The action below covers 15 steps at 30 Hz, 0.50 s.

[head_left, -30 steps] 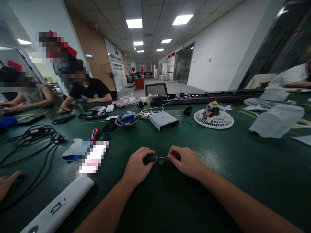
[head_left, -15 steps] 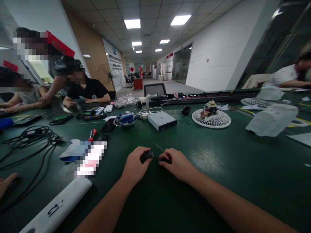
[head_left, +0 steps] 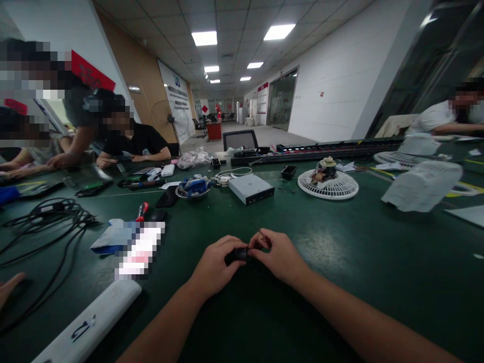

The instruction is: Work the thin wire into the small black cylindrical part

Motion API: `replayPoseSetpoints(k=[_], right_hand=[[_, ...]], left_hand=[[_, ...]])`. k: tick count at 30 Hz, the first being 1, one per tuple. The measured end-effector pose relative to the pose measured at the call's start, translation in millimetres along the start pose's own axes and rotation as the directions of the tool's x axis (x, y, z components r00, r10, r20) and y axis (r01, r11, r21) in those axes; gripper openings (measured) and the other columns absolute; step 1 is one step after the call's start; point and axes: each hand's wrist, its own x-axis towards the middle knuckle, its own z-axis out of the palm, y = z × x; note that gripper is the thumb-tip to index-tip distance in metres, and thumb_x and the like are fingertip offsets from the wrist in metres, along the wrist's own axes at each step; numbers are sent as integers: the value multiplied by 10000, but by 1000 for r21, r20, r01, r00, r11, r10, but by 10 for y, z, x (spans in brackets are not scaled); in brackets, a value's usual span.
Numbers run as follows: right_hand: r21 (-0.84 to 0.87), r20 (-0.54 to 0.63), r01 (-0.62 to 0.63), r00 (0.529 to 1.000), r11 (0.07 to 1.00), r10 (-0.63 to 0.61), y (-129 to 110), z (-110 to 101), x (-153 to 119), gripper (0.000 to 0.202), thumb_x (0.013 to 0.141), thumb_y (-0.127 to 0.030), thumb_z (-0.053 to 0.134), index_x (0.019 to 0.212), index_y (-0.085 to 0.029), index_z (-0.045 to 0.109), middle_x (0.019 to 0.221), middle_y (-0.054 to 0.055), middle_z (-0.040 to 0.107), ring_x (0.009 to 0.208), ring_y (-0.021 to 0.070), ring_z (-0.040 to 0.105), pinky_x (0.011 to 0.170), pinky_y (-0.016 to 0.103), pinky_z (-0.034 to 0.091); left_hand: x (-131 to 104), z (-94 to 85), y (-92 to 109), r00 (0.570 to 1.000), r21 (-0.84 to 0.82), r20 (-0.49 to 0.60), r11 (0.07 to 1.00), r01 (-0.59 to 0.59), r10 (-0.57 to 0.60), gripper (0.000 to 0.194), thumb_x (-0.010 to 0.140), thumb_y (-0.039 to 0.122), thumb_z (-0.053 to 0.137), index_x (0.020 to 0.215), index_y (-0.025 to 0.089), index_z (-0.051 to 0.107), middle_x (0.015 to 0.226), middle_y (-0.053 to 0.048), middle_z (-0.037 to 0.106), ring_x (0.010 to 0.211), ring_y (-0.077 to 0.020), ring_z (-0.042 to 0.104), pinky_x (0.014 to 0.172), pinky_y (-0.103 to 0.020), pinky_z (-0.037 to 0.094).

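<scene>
L hand point(head_left: 219, 264): fingers + thumb closed round small dark cylinder point(head_left: 240, 253), lying roughly sideways just above or on green table point(head_left: 325, 302); can't tell if touching. R hand point(head_left: 278, 254): fingertips pinched at cyl.'s R end; thin rod point(head_left: 258, 230) also in R fingers, tip angled up + L. Cyl. sits betw. hands, near side of disc drive point(head_left: 251, 188). Bowl w/ blue items point(head_left: 193, 186) L of drive; white round grille point(head_left: 328, 185) w/ motor on top, R of drive. White long case point(head_left: 88, 322) at near L, well apart from hands.
</scene>
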Motion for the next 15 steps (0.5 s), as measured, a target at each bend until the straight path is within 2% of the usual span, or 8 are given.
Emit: replayPoseSetpoints(k=[4, 7, 11, 15], right_hand=[[-169, -40, -35, 999, 985, 29, 23, -25, 12, 239, 683, -237, 720, 654, -208, 484, 689, -35, 603, 628, 130, 540, 576, 256, 388], [-151, 28, -65, 997, 986, 70, 49, -49, 24, 270, 696, -287, 731, 638, -203, 481, 679, -36, 625, 603, 122, 541, 554, 247, 371], [-135, 144, -48, 987, 990, 67, 70, -78, 28, 315, 728, -262, 705, 578, -204, 434, 668, -26, 657, 641, 137, 601, 575, 242, 383], [-145, 164, -6, 986, 989, 30, 77, -97, 23, 341, 759, -225, 664, 545, -202, 400, 609, -32, 621, 642, 135, 611, 568, 230, 375]], left_hand=[[-7, -10, 12, 1000, -21, -11, 999, -25, 25, 328, 761, 66, 671, 1053, 215, 667, 1073, -44, 660, 994, -175, 624, 898, -327, 515], [-12, -15, 21, 999, -24, -9, 999, -32, 32, 312, 746, 55, 685, 1015, 212, 682, 1050, -37, 668, 980, -168, 630, 897, -319, 516], [-16, -3, 13, 999, -20, 19, 999, -36, 36, 307, 742, 54, 692, 1004, 215, 687, 1038, -33, 670, 962, -165, 634, 889, -314, 519], [-18, 11, -9, 998, -3, 26, 999, -53, 53, 321, 748, 43, 677, 1019, 216, 685, 1051, -36, 667, 969, -167, 631, 887, -316, 519]])
